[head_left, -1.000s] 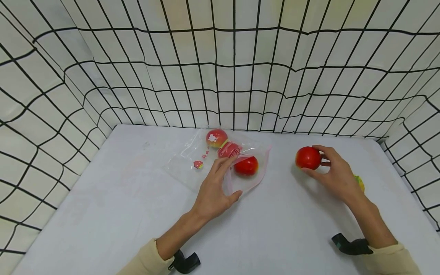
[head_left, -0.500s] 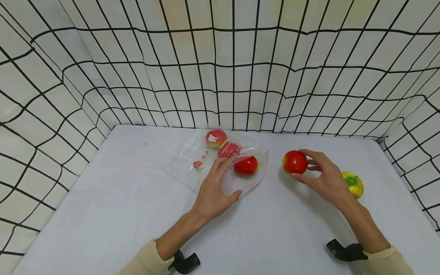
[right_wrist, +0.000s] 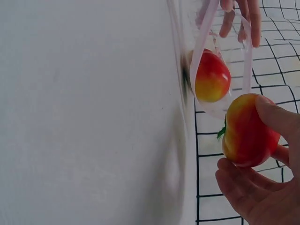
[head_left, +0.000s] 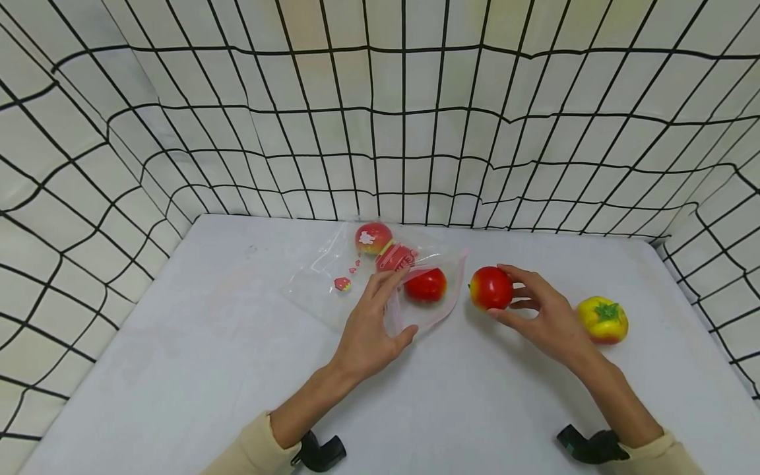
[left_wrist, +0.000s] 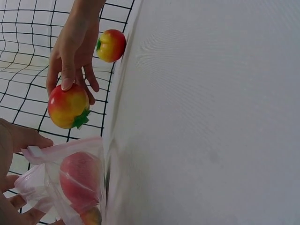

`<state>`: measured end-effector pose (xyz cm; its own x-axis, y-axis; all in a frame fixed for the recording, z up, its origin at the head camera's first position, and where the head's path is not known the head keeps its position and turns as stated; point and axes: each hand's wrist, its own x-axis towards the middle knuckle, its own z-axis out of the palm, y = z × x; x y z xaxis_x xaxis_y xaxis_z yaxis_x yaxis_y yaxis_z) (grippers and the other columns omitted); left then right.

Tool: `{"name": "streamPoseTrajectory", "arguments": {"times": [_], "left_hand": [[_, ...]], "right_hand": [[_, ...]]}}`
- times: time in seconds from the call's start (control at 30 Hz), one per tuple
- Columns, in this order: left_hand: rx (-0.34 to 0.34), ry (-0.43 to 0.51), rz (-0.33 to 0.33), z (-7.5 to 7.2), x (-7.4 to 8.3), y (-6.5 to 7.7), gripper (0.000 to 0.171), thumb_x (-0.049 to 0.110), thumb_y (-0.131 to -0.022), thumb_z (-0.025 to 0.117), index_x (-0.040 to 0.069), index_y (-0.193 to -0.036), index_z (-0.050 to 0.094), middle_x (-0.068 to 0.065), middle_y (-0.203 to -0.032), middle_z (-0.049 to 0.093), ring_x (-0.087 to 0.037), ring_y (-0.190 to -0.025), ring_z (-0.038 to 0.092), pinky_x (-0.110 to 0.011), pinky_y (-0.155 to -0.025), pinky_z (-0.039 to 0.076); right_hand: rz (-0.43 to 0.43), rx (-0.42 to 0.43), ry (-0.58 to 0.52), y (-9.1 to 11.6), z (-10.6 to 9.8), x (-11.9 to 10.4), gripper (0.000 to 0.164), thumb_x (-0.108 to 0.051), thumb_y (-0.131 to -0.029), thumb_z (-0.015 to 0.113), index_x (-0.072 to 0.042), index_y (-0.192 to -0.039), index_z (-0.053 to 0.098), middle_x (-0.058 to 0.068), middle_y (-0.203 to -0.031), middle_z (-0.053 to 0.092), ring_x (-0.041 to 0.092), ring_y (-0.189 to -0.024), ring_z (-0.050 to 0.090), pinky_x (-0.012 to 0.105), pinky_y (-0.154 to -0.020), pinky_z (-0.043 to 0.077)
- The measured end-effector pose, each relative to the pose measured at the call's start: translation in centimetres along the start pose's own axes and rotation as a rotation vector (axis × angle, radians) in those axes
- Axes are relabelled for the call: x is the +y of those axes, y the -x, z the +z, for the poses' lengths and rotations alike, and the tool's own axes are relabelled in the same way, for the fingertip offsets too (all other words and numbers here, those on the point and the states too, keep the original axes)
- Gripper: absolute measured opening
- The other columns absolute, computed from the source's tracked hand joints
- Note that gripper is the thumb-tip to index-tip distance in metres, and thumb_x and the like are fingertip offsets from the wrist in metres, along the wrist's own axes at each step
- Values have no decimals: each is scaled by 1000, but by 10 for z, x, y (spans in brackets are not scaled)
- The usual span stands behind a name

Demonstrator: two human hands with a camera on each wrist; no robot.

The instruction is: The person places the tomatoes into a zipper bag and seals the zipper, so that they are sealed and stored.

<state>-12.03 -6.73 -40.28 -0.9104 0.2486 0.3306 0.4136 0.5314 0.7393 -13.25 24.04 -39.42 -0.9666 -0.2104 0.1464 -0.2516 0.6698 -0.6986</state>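
A clear zip bag with pink edging and red print lies toward the back of the table. My left hand holds it at the mouth, thumb and fingers spread along the rim, as the left wrist view shows the thumb at the edge. Inside sits one red-and-yellow fruit near the mouth and another red fruit deeper in. To the right of the bag, my right hand grips a red-and-yellow fruit between thumb and fingers; its green leafy stem points toward the bag.
Another red-and-yellow fruit with a green stem rests on the white table, beside my right wrist. Black netting on pale walls encloses the back and both sides. Each wrist carries a black camera mount.
My right hand has brought its fruit leftward and slightly nearer, close to the bag's mouth. The fruit beside my right wrist has come out from behind the hand. My left hand stays put.
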Motion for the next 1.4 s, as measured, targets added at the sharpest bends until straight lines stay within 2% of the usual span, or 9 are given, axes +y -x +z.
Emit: {"name": "streamPoseTrajectory", "arguments": {"times": [0.33,0.5,0.7,1.07,1.4], "left_hand": [[-3,17,1,1,1,-2,91,6,-79,88,20,-158,44,-2,-152,49,-19,-142,49,-41,-103,60],[-8,11,-9,1,1,-1,93,7,-78,88,22,-159,43,-1,-152,48,-19,-144,48,-42,-102,60],[-13,0,-10,2,1,-1,95,7,-77,89,23,-159,43,-1,-153,48,-19,-145,47,-41,-102,60],[-20,-8,4,2,0,-1,97,7,-74,91,21,-157,45,-1,-152,48,-19,-144,47,-42,-100,61],[-24,-11,9,3,1,-1,96,8,-74,91,20,-157,45,-2,-152,49,-19,-145,47,-42,-101,61]], "right_hand": [[38,-30,-80,3,10,-6,84,-22,-89,84,-18,-159,38,15,-146,57,32,-116,69,41,-92,64],[28,-32,-102,3,15,-8,84,-18,-87,85,-13,-157,39,15,-149,56,33,-121,67,41,-93,64],[2,-39,-126,5,20,-9,80,-16,-86,85,-14,-154,43,13,-150,56,31,-124,65,28,-92,63],[-58,-37,-136,7,31,-12,78,-16,-83,88,-18,-150,50,8,-143,59,28,-124,65,42,-93,64],[-85,-39,-140,5,37,-17,79,-16,-81,90,-19,-150,51,6,-140,61,26,-122,65,29,-92,63]]}}
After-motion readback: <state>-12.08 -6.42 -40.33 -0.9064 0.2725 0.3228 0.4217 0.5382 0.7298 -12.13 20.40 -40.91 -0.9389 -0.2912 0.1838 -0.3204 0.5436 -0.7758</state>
